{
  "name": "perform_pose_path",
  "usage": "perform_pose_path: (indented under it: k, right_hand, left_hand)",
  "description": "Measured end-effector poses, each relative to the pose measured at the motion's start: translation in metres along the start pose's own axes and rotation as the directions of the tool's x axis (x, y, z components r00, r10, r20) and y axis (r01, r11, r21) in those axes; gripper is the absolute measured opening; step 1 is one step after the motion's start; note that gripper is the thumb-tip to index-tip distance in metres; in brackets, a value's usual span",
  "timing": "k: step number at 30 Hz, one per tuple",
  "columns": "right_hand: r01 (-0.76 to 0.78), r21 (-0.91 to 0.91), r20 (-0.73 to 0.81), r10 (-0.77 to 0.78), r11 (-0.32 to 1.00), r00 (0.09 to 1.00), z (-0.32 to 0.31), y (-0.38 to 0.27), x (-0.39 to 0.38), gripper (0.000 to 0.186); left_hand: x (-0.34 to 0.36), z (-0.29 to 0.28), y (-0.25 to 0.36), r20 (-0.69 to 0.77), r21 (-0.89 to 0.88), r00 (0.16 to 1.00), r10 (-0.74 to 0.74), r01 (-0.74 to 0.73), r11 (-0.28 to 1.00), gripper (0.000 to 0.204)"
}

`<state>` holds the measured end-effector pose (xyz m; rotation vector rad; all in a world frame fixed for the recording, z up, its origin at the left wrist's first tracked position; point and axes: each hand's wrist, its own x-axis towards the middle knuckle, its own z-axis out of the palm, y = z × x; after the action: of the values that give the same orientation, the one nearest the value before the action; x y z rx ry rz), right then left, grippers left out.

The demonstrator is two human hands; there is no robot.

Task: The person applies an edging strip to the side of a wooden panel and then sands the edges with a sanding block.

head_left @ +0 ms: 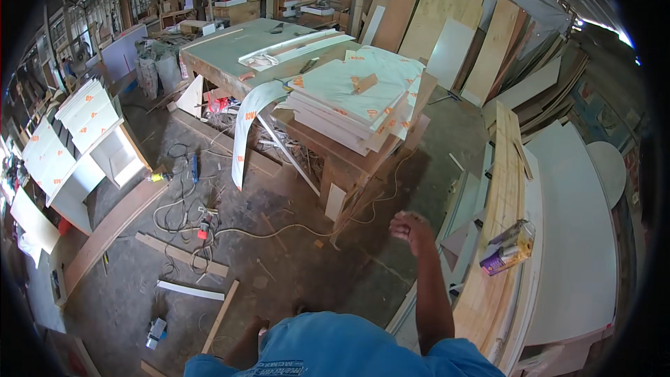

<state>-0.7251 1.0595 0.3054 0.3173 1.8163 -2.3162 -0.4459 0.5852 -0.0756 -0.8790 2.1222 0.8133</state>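
Note:
My right hand (412,230) is raised over the floor, its fingers curled closed; whatever they hold, if anything, is too small to make out. It is nearest to the workbench (209,47) ahead and the long wooden boards (508,188) on the right, apart from both. Low beside my body, my left hand (259,324) shows only in part, and its fingers cannot be made out. On the bench's near end lies a stack of white panels (349,82) under printed protective film, with a small wood offcut (365,83) on top.
Cables and a red-and-grey power tool (204,227) lie on the floor, with wood strips (183,254) and another tool (156,333) nearby. A purple-and-yellow package (506,248) rests on the boards. White cabinet parts (91,126) stand left; sheets (447,42) lean at the back.

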Motion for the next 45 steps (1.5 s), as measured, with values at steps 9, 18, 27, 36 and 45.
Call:
perform_pose_path:
  k: [9,18,27,36,45]
  right_hand:
    - [0.210,-0.010,0.060,-0.209,0.978,0.976,0.044,-0.123,0.247,0.034]
    - [0.024,-0.326,-0.176,-0.086,0.945,0.981,0.129,-0.197,0.506,0.065]
    - [0.001,-0.824,-0.307,-0.447,0.567,0.840,0.159,-0.200,0.650,0.061]
    - [-0.393,0.232,0.963,-0.155,0.890,0.219,0.378,-0.087,0.390,0.072]
    - [-0.532,-0.470,0.861,0.233,0.704,-0.452,0.416,0.089,0.025,0.050]
  left_hand:
    - [0.072,-0.064,0.036,-0.091,-0.507,0.996,0.009,-0.054,0.860,0.036]
    - [-0.030,0.020,0.059,-0.197,-0.134,0.963,-0.182,0.157,0.978,0.021]
    - [-0.061,0.052,0.174,-0.174,-0.775,0.862,-0.476,0.178,0.607,0.027]
    - [-0.158,0.031,0.191,-0.564,-0.819,0.549,-0.617,-0.467,0.333,0.035]
    - [-0.354,-0.119,0.277,-0.714,-0.681,0.570,-0.407,-0.699,0.217,0.069]
